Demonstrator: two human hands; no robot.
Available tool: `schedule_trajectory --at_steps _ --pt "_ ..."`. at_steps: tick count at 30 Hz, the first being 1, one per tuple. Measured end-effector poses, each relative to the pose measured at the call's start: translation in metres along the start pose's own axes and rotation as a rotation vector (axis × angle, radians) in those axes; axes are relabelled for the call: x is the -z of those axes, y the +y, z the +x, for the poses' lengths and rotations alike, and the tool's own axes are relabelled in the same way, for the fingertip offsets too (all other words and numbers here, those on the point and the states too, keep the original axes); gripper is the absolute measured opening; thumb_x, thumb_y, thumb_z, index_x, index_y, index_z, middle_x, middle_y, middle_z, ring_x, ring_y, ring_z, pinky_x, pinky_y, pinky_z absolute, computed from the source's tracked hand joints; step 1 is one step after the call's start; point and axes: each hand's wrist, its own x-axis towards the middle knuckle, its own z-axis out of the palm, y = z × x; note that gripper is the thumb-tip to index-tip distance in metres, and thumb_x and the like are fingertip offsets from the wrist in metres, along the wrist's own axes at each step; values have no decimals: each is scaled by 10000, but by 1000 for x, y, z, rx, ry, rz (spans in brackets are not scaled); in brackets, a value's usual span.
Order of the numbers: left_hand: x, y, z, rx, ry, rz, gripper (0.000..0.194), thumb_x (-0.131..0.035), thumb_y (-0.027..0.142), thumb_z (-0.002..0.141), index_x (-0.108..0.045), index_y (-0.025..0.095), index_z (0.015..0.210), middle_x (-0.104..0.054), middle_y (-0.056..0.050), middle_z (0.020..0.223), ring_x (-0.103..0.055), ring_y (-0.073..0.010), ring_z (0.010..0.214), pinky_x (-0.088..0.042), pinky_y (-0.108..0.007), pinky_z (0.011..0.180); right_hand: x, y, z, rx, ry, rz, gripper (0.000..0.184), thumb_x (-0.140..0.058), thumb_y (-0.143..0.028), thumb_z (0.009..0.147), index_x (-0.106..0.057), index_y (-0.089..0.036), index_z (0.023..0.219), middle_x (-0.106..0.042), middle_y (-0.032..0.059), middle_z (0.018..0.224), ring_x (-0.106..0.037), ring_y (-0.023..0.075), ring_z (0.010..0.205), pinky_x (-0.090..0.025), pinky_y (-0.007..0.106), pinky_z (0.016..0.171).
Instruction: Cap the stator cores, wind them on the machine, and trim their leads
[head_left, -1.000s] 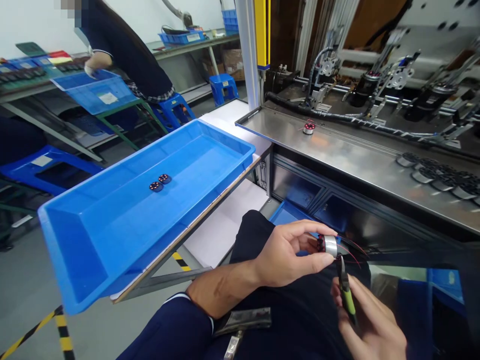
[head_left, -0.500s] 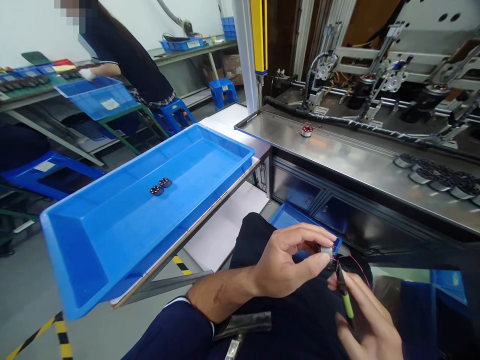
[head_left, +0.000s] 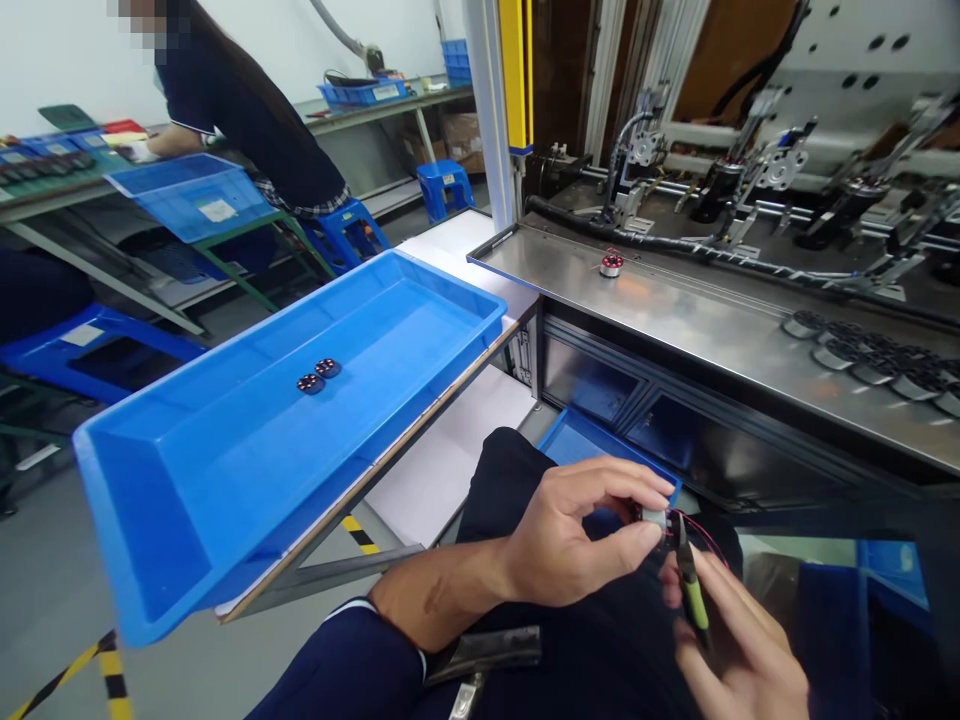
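Note:
Over my lap, my left hand (head_left: 574,535) pinches a small silver motor (head_left: 655,519) with thin red wires (head_left: 701,540) trailing off it. My right hand (head_left: 739,650) grips green-handled cutters (head_left: 691,582), whose tip sits at the wires right beside the motor. A big blue tray (head_left: 187,520) to my left holds two small dark motors (head_left: 319,375) near its middle.
A steel machine table (head_left: 675,320) stands ahead with one red-wound motor (head_left: 611,265) on it and a row of silver motors (head_left: 870,355) at the right. A small blue bin (head_left: 577,440) sits below it. Another person (head_left: 247,110) works at a bench at far left.
My left hand has dropped slightly with the motor and turned it. The cutter tip has come up against the wires. The view has shifted a little.

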Motion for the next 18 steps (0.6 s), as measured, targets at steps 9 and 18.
schedule_trajectory --at_steps 9,18 --pt "-1 2 -2 -28 -40 29 131 -690 147 818 -719 122 942 -758 -160 1025 -728 -203 919 -611 -279 753 -1 -11 11 5 21 54 709 -513 -97 858 -380 -321 1517 -672 60 1204 -702 254 1056 -630 332 822" --pt "6 -8 -1 -134 -111 70 150 -730 185 816 -722 157 963 -715 -151 1155 -727 -205 937 -610 -307 800 0 6 -3 -63 80 -82 586 -554 -206 899 -464 -251 1476 -744 61 1087 -752 223 857 -631 274 747"
